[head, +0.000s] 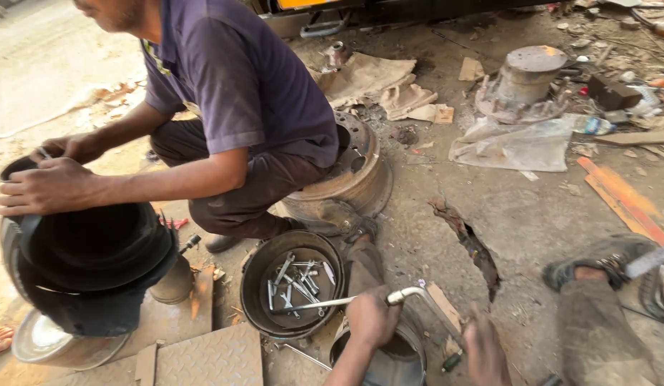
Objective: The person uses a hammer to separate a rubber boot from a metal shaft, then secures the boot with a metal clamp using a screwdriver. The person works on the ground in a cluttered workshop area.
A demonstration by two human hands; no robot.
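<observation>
Right now the left hand (371,314) is closed round a bent metal bar (417,294) at 6 o'clock, over a dark round part (389,357) cut off by the frame edge. Right hand (485,350) sits at 5 o'clock, just beside the bar's lower end; grip can't be told, fingers out of frame. Judged step: levering or turning the part, next move needs steady pressure. Basin of wrenches (292,286) at 7 o'clock. Farther, at 10 o'clock, a co-worker's hands (50,182) rest on stacked black rubber (96,250).
</observation>
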